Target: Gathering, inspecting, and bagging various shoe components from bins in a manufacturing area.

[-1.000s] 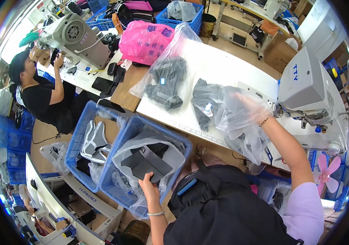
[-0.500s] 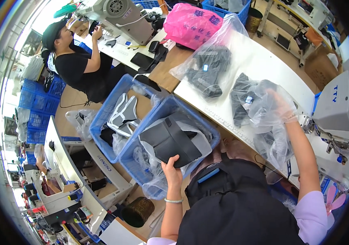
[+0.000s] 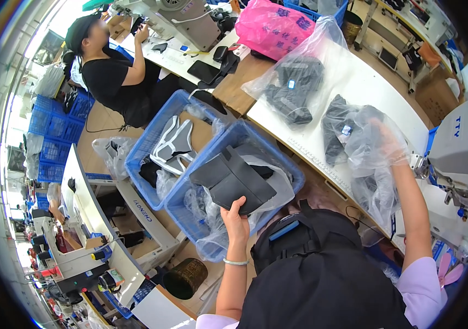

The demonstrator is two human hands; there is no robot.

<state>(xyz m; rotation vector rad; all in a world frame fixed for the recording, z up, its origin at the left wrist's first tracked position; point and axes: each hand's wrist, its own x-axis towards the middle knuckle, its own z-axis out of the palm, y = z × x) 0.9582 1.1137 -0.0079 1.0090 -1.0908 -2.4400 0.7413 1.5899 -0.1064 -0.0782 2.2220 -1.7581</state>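
Observation:
My left hand (image 3: 235,219) is closed on the near edge of some black flat panels (image 3: 231,181), thumb on top. The panels are held tilted over a blue crate (image 3: 294,178); pale grey sheet material and crumpled clear plastic show beneath them. On the white table to the right, my right hand (image 3: 390,143) is veiled by a clear plastic bag (image 3: 371,170), and its fingers are too hazy to read. Dark folded pieces (image 3: 335,123) with a small white label lie in and beside that bag.
A second blue crate (image 3: 135,164) holds grey-and-white cut pieces (image 3: 172,145). Another bag of dark pieces (image 3: 294,90) and a pink bag (image 3: 272,27) lie on the table. A sewing machine (image 3: 453,137) stands right; a co-worker (image 3: 116,77) sits far left.
The view has shifted, moving the scene slightly right. My left hand has tilted and moved the black panels a little. My right hand stays at the plastic bag.

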